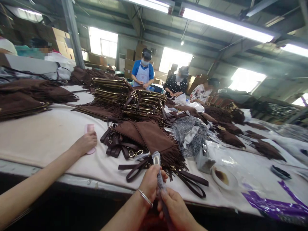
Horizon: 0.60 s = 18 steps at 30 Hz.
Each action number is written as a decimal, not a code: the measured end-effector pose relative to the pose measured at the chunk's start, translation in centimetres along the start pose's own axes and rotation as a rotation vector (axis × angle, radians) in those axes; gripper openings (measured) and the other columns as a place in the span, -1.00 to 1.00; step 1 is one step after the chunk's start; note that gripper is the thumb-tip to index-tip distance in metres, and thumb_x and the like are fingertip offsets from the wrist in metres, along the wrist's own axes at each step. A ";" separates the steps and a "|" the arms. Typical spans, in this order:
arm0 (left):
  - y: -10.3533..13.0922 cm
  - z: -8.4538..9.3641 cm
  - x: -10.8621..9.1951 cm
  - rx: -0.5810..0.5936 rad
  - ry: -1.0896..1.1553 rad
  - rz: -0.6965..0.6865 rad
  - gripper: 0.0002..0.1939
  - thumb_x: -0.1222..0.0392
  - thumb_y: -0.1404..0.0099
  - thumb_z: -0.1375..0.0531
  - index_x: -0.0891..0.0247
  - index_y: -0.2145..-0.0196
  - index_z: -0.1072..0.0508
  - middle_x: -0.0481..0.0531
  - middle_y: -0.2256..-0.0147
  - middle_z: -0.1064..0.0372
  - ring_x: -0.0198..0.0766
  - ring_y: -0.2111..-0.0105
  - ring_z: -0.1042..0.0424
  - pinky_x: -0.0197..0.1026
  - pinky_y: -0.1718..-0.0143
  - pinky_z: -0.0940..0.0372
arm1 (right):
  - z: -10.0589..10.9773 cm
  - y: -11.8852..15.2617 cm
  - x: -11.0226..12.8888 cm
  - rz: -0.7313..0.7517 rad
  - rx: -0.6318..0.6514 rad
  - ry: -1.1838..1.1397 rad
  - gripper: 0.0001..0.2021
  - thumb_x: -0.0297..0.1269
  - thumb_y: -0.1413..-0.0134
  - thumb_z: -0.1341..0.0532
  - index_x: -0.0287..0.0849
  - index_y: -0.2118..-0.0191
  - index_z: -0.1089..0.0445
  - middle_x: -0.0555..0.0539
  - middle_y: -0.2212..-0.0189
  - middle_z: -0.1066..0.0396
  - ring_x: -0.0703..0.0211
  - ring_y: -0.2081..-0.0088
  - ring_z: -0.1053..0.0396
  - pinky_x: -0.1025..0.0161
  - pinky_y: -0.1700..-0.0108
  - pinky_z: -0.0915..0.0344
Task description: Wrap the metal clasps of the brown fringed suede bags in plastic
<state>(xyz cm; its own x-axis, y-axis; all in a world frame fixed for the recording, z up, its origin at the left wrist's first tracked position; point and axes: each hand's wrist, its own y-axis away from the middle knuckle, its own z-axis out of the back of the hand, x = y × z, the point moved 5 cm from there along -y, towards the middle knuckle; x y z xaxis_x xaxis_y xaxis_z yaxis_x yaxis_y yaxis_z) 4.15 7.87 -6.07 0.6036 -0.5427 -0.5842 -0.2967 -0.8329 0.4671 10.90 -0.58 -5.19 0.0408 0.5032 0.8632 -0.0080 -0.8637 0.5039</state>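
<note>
Brown strap: in both hands at the table's near edge, its far end wrapped in pale film around a metal buckle
Left hand: closed around the film
Right hand: pinching just below
Bags: brown, fringed, on the pale table
Comb: pink, in a co-worker's hand
Bowl: right of the bags

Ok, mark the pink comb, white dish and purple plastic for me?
Pink comb [90,128]: head view, toothed end.
White dish [231,183]: head view, bare right side of its inside.
Purple plastic [263,202]: head view, middle of the wider strip.
</note>
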 end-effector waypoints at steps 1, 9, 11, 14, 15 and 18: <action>-0.1 0.3 -0.1 0.013 -0.019 0.015 -0.77 0.05 -0.19 -0.21 0.28 0.35 -0.35 0.02 0.58 -0.41 -0.27 0.60 -0.38 -0.26 0.52 -0.24 | 0.0 -0.2 0.0 0.002 -0.014 0.001 -0.39 0.37 0.12 -0.14 -0.20 0.41 -0.22 0.03 0.62 -0.36 0.38 0.69 -0.23 0.43 0.65 -0.05; -0.9 -0.1 -1.6 0.103 0.006 0.105 -0.67 -0.05 -0.17 -0.25 0.28 0.34 -0.33 -0.10 0.62 -0.30 -0.31 0.61 -0.35 -0.24 0.50 -0.27 | 0.0 -2.2 -1.9 0.032 0.024 0.135 -0.31 0.50 0.20 -0.04 -0.16 0.41 -0.20 0.11 0.72 -0.24 0.38 0.75 -0.11 0.40 0.67 0.05; -1.3 -0.6 -2.0 0.100 0.027 0.124 -0.67 -0.04 -0.16 -0.27 0.26 0.33 -0.31 -0.19 0.63 -0.22 -0.40 0.65 -0.28 -0.27 0.51 -0.27 | 0.3 -2.8 -2.5 0.066 0.043 0.192 -0.30 0.49 0.16 -0.02 -0.18 0.42 -0.24 0.10 0.73 -0.21 0.38 0.71 -0.09 0.39 0.62 0.02; -2.5 -1.1 -2.5 0.068 0.027 0.106 -0.69 -0.03 -0.21 -0.23 0.23 0.39 -0.25 -0.26 0.66 -0.10 -0.48 0.71 -0.15 -0.34 0.57 -0.20 | 0.9 -3.3 -3.1 0.088 0.036 0.251 -0.25 0.52 0.17 0.02 -0.22 0.41 -0.29 0.09 0.73 -0.20 0.37 0.67 -0.09 0.36 0.56 -0.02; -2.9 -1.3 -2.7 0.056 0.022 0.090 -0.69 -0.05 -0.24 -0.21 0.22 0.41 -0.23 -0.27 0.68 -0.05 -0.49 0.72 -0.11 -0.35 0.59 -0.17 | 1.2 -3.4 -3.2 0.090 0.016 0.261 -0.22 0.53 0.18 0.04 -0.23 0.40 -0.31 0.09 0.73 -0.19 0.36 0.67 -0.10 0.35 0.55 -0.03; -4.3 -1.6 -2.9 0.020 0.018 0.055 -0.67 -0.08 -0.26 -0.18 0.21 0.42 -0.22 -0.28 0.69 -0.03 -0.50 0.74 -0.08 -0.35 0.60 -0.18 | 2.0 -3.0 -2.7 0.121 -0.046 0.261 -0.25 0.52 0.15 0.04 -0.21 0.43 -0.32 0.08 0.74 -0.19 0.33 0.65 -0.14 0.33 0.52 -0.08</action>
<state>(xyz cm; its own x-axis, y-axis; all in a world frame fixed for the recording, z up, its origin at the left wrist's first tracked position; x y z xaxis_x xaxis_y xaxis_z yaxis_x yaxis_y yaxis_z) 4.90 13.15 -5.29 0.5990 -0.5855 -0.5462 -0.3446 -0.8042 0.4843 12.85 0.60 -9.15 -0.2219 0.3918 0.8929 -0.0426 -0.9188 0.3925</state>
